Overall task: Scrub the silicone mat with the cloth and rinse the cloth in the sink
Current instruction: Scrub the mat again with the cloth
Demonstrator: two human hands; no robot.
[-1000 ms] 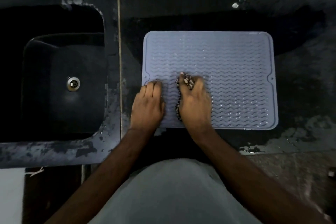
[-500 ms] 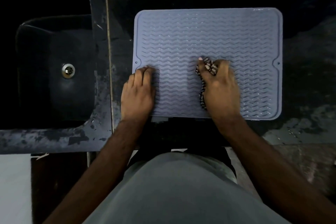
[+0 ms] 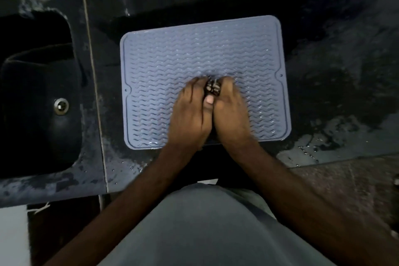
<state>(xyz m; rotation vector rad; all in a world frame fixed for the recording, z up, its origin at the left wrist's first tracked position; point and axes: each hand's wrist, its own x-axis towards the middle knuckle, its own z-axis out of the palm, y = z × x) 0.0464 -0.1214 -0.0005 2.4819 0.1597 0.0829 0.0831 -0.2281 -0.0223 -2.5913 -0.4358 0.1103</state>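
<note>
Lying flat on the dark, wet tabletop (image 3: pixel 336 84) is the blue-grey silicone mat (image 3: pixel 172 56), wavy ridges across it, long side running left to right. Right at its middle sits the cloth (image 3: pixel 213 88), a small bunched wad, dark with pale flecks, pressed down onto the mat. Both hands are on it, side by side and touching. The right hand (image 3: pixel 232 112) has its fingers curled over the right of the wad; its grip is closed round the cloth. The left hand (image 3: pixel 191 114) comes in from the left, fingers bent down at the wad's left edge and its thumb, nail up, tucked against the near side of the cloth, so that grip pinches the cloth too. Only a little of the fabric peeks out between the fingers. Both forearms reach in from the near edge, over the person's grey garment (image 3: pixel 216 229). Off to the left, set apart from the mat by a seam in the tabletop, is the black sink (image 3: pixel 41 114), with its metal drain (image 3: pixel 61 106) showing. Water beads glisten on the tabletop near the mat's near right corner.
</note>
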